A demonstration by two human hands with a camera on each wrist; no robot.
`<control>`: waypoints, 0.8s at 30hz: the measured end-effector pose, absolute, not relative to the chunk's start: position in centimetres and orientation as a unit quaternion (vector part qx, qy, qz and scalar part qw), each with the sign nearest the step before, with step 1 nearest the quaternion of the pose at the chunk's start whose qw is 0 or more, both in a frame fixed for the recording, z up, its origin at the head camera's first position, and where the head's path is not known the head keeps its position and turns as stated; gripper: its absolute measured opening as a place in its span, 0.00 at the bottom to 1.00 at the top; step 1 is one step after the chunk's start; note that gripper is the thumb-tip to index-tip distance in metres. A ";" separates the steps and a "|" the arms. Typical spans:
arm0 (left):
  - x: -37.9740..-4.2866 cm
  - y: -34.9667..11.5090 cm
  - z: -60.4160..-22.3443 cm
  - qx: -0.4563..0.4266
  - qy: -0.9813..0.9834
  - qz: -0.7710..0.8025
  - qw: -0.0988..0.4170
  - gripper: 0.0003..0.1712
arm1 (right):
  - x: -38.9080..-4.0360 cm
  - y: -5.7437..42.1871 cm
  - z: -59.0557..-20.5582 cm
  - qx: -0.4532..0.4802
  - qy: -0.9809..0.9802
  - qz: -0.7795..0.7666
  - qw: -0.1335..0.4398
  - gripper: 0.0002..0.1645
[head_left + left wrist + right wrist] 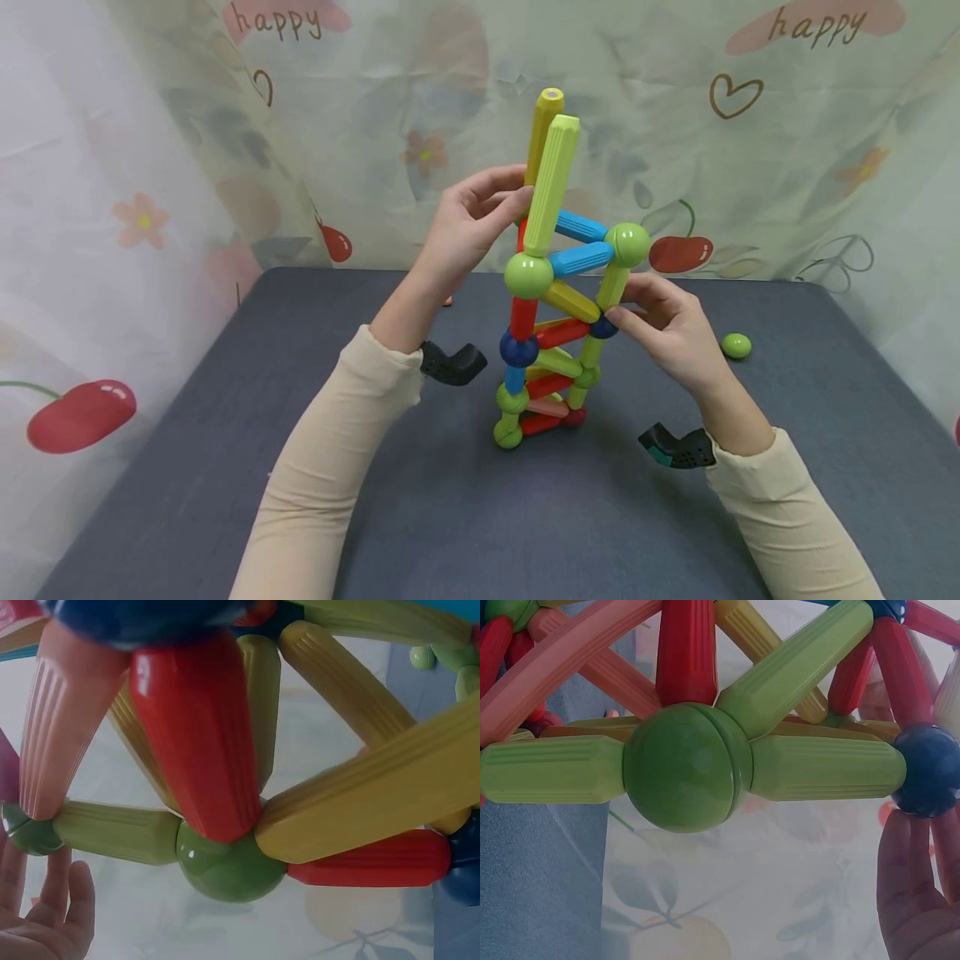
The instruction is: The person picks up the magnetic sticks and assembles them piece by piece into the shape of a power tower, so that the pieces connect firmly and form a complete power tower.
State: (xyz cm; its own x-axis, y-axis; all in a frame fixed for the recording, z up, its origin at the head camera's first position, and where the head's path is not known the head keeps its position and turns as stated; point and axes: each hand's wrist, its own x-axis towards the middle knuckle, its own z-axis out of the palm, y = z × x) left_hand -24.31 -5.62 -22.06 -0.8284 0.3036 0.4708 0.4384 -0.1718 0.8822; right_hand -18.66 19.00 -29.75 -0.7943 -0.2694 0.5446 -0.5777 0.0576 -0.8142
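A tall tower of magnetic sticks and balls stands upright on the table. At its top, a light green stick [552, 185] rises from a green ball [528, 276], and a yellow stick [545, 133] stands behind it. My left hand [480, 212] holds the tower's upper back corner near the yellow stick's foot; its fingers meet a small green ball [34, 831] in the left wrist view. My right hand [667, 329] pinches a dark blue ball [928, 771] on the tower's right side, below the upper right green ball [628, 244].
A loose green ball [737, 346] lies on the dark grey table [285, 400], right of my right hand. Behind the table hangs a patterned cloth [360, 75]. A small orange-pink piece [447, 301] shows partly behind my left wrist.
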 end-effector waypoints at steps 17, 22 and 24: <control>-28.1 -10.4 -27.4 -0.161 -0.754 -0.634 0.054 0.21 | -18.7 19.2 -29.7 0.301 -0.711 0.623 0.127 0.26; -30.3 -14.4 -32.6 -0.041 -0.823 -0.565 0.022 0.23 | -18.7 19.2 -29.9 0.302 -0.714 0.618 0.126 0.26; -31.1 -15.6 -34.4 -0.004 -0.842 -0.540 0.011 0.23 | -18.7 19.2 -29.9 0.302 -0.716 0.618 0.125 0.25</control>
State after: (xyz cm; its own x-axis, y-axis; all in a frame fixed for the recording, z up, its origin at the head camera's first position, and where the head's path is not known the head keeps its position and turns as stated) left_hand -31.06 -15.58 -34.43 -0.9997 -0.0062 0.0230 0.0183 0.4168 0.9088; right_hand -18.69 19.18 -29.91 -0.7870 -0.2772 0.5511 -0.5857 0.0551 -0.8087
